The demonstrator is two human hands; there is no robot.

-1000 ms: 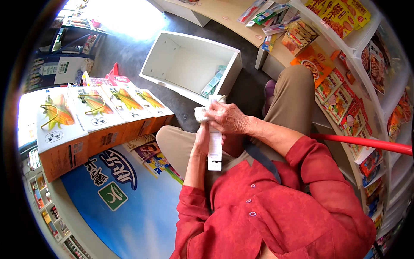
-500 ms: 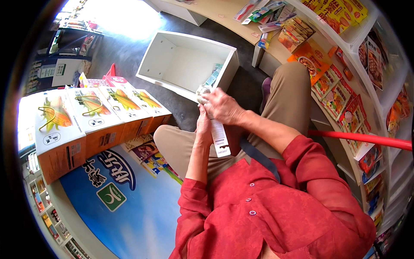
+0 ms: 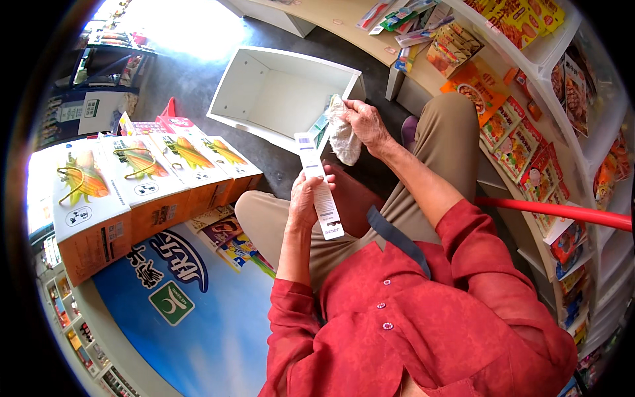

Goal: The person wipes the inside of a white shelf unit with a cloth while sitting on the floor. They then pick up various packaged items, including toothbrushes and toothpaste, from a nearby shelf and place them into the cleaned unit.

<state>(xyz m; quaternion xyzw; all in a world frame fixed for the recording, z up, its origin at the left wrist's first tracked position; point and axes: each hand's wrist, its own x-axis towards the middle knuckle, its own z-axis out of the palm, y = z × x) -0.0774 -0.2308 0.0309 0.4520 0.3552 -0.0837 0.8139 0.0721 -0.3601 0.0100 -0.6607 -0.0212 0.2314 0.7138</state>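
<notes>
A long narrow white card package (image 3: 324, 202) with small print is gripped near its middle by my left hand (image 3: 309, 196), its length slanting between my knees. My right hand (image 3: 368, 127) pinches a crumpled whitish cloth (image 3: 344, 140), which hangs down beside the package, apart from it. Just beyond both hands stands a white open box like a drawer (image 3: 258, 126), tilted toward me. A few greenish packages (image 3: 320, 127) lie at its near right corner, partly hidden by the cloth.
Several corn-printed cartons (image 3: 155, 172) stand at the left on a blue printed surface (image 3: 218, 331), with flat colourful packets (image 3: 228, 238) beside them. Shelves of food packets (image 3: 522, 145) line the right, where a red pole (image 3: 555, 212) juts in. Toothbrush-like packs (image 3: 403, 20) lie on the far shelf.
My right hand has lifted the cloth off the package and moved up and to the right. My left hand keeps the package, now more fully in view.
</notes>
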